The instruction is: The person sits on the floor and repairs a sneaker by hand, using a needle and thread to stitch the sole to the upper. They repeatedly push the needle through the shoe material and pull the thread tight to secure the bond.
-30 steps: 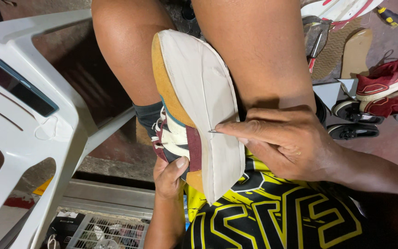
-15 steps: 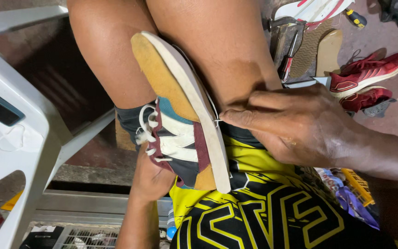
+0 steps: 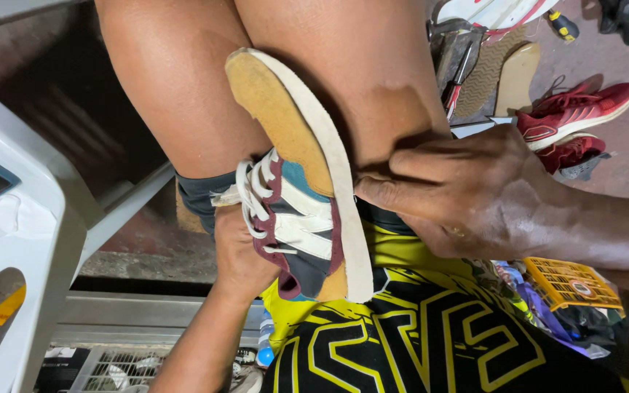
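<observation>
Here, sneaker point(image 3: 296, 218) wedged between my knees, sole edge up.
My left hand point(image 3: 238, 251) cups the laced upper from below; my right hand point(image 3: 467, 196) pinches at the pale rubber sole rim, what it pinches hidden. Best I keep the shoe braced firmly. Foam midsole looks mustard, upper panels maroon, teal, white.

Sneaker point(image 3: 296, 218) between your hands: matt off-white rubber sole edge, rough mustard tread face, smooth panels with white woven laces. Left of your left hand point(image 3: 238, 251): white plastic chair point(image 3: 34, 218), smooth, slightly glossy. Below your right hand point(image 3: 475, 196): yellow-and-black cloth shorts point(image 3: 402, 335), faintly sheeny; yellow plastic grid basket point(image 3: 573, 284). Above it: red mesh-fabric shoes point(image 3: 573, 109).
</observation>
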